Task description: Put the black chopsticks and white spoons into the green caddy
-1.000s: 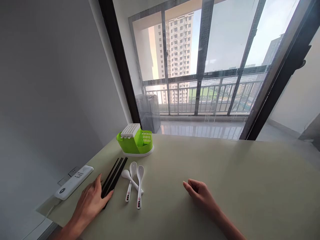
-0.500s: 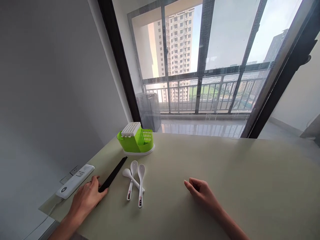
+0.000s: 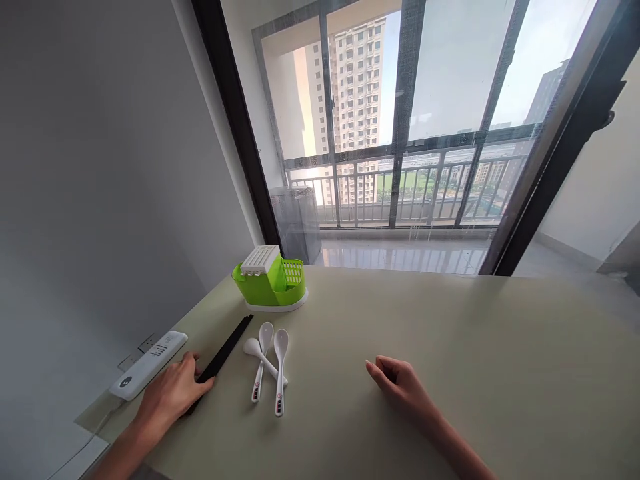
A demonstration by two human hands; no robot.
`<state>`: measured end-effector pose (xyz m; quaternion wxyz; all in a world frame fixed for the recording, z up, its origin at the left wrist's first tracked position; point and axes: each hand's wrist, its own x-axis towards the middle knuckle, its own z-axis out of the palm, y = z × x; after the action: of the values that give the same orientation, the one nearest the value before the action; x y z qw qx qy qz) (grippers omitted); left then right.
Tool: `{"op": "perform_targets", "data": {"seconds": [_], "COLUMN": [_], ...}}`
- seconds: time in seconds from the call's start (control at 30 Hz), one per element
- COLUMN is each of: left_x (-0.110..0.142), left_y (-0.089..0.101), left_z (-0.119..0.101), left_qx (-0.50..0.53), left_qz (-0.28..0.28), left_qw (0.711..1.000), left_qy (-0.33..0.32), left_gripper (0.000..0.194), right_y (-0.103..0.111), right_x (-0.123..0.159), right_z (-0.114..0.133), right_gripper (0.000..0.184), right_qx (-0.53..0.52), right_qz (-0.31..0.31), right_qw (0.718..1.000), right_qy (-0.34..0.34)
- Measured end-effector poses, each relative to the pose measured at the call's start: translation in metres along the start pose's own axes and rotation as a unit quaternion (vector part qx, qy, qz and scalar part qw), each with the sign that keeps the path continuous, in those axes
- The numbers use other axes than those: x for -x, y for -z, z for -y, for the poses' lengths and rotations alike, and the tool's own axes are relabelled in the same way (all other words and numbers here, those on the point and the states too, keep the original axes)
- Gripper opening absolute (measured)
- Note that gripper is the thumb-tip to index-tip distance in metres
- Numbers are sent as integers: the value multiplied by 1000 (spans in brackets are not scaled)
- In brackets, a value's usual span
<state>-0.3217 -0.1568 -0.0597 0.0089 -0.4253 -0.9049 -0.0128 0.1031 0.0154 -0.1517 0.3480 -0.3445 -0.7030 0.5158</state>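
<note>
On the left of the table, my left hand is closed around the near part of a bundle of black chopsticks, thumb on one side and fingers on the other. The chopsticks lie slanted, their far ends close to a green utensil caddy with a white slotted top and white base. Right of them, three white spoons with printed handle ends lie partly crossed. My right hand rests on the table as a loose fist, apart from everything, with nothing visible in it.
A white power strip with a cable lies along the left edge by the wall, just beyond my left hand. The pale green table reaches to a glass door with a dark frame at the back.
The view has shifted very slightly. My left hand stays on the chopsticks with hardly any movement, and my right hand keeps its place.
</note>
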Motion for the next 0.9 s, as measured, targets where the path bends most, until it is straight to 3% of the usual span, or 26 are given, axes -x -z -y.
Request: {"op": "perform_targets", "data": {"seconds": [0.3,0.73,0.9], "left_x": [-1,1,3], "left_y": [-3,7,12], "left_z": [2,-7,-10], "left_qx": [-11,-50,-49], "left_qz": [11,33,30], "left_qw": [1000,998,998], "left_qy": [0,-3,0], "left_gripper": [60,45,50], "right_y": [-1,-2,-2], "right_x": [-1,0,-1], "right_z": [-3,-7,-10], "right_gripper": [52,51,51], "right_qx": [4,9,7], "right_qz": [-4,1,3], "right_qw": [1000,1000,1000], "right_qy": [1,-2,-2]}}
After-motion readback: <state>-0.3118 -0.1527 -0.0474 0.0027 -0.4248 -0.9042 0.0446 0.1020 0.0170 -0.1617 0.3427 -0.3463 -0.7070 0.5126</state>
